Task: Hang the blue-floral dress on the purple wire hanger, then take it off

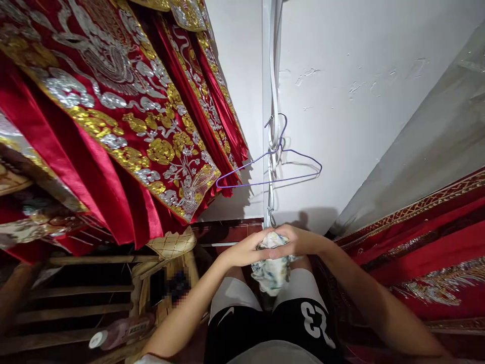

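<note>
Both hands meet in front of my lap around a bunched white cloth (272, 275) with a pale blue and yellow pattern. My left hand (248, 248) grips it from the left, and my right hand (294, 240) from the right, its fingers lying across the cloth. The lower folds of the cloth hang down between my thighs. Beyond my hands a thin purple wire hanger (270, 182) hangs with nothing on it, hooked on a white strap (273, 76) that runs down the wall.
Red sequined cloth (162, 131) hangs at left; more red embroidered fabric (435, 253) is at right. A bottle with a white cap (123, 331) lies on a wooden slatted bench (76, 308) at lower left. A dark flat object (157, 286) is beside it. The white wall (341, 101) stands ahead.
</note>
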Tool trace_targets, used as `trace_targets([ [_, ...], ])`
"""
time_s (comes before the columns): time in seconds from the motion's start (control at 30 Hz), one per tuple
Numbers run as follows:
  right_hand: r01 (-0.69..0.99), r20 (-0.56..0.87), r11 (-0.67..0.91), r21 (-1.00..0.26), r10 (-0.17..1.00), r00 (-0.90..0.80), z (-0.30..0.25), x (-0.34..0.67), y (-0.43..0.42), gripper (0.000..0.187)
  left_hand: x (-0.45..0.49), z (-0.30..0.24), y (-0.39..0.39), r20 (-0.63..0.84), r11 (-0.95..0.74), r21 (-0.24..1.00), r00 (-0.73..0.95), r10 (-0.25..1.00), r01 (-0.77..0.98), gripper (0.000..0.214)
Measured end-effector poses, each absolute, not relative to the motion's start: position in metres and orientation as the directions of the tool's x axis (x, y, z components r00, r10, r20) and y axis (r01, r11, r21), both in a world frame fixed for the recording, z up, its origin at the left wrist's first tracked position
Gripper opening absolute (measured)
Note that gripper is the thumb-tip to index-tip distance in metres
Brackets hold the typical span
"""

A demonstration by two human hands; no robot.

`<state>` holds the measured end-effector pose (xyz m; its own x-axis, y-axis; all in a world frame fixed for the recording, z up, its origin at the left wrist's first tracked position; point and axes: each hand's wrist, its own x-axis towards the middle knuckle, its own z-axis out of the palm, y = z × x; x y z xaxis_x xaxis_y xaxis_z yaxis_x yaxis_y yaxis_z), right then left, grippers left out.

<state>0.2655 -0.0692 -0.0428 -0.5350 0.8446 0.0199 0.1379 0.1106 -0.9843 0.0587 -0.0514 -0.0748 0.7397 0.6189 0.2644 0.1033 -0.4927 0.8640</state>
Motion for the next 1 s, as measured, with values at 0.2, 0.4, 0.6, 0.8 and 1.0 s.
trace_targets([
  [0.2,0.316,0.185,0.315,-0.895,0.906,-0.380,-0.018,0.298,-0.018,0.023,0.012,-0.073,-0.040,0.021,-0.465,0.661,0.605,0.796,0.588,0.030],
  [0.4,0.357,0.367,0.370,-0.857,0.927,-0.079,-0.044,0.308,0.049,0.031,-0.021,-0.052,-0.029,0.043,-0.359,0.372,0.371,0.928,0.856,0.039],
  [0.6,0.424,0.340,0.328,-0.844,0.939,-0.049,-0.069,0.334,0.039,0.016,-0.021,-0.045,-0.020,0.032,-0.387,0.314,0.398,0.917,0.867,0.021],
  [0.8,0.539,0.386,0.297,-0.788,0.921,0.058,-0.049,0.374,0.012,0.013,0.001,-0.012,0.003,0.495,-0.647,0.393,0.442,0.748,0.653,0.021],
  [1.0,0.555,0.336,0.315,-0.770,0.939,-0.067,-0.040,0.364,-0.012,0.019,0.033,0.030,0.024,0.538,-0.760,0.461,0.537,0.650,0.458,0.019],
])
